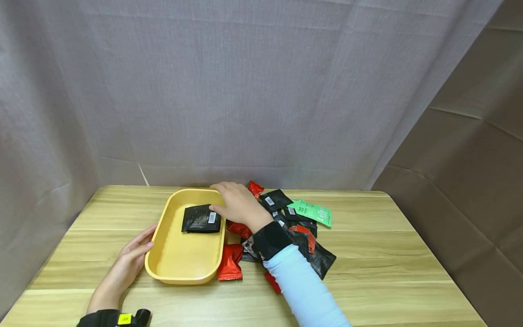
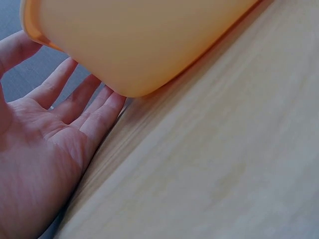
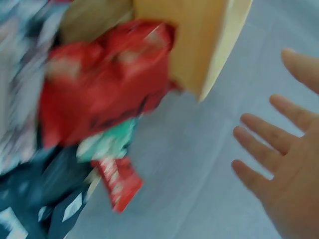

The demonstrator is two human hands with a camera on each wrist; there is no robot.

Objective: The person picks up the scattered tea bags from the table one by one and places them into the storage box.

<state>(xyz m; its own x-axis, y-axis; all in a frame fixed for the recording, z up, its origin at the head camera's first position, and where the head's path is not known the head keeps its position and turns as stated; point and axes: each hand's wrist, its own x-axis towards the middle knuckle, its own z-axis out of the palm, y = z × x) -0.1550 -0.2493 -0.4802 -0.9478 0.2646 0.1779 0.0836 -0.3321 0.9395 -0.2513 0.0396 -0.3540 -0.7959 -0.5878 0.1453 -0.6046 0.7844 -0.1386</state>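
Observation:
A yellow tray (image 1: 184,259) rests on the table, with a flat black packet (image 1: 198,220) bearing a white barcode inside. At its left side my left hand (image 1: 132,256) touches the outer wall. In the left wrist view the fingers of that left hand (image 2: 55,134) reach, loosely extended, against the underside corner of the tray (image 2: 144,45). Over the tray's right rim is my right hand (image 1: 239,204), partly overlapping the packet in the head view. The right wrist view shows this right hand (image 3: 289,149) with spread fingers and nothing in them.
To the right of the tray lies a pile of black packets (image 1: 320,261), red packets (image 1: 230,262) and a green packet (image 1: 314,212). The right forearm hides part of the pile. A grey curtain (image 1: 245,91) hangs behind the wooden table (image 1: 388,272).

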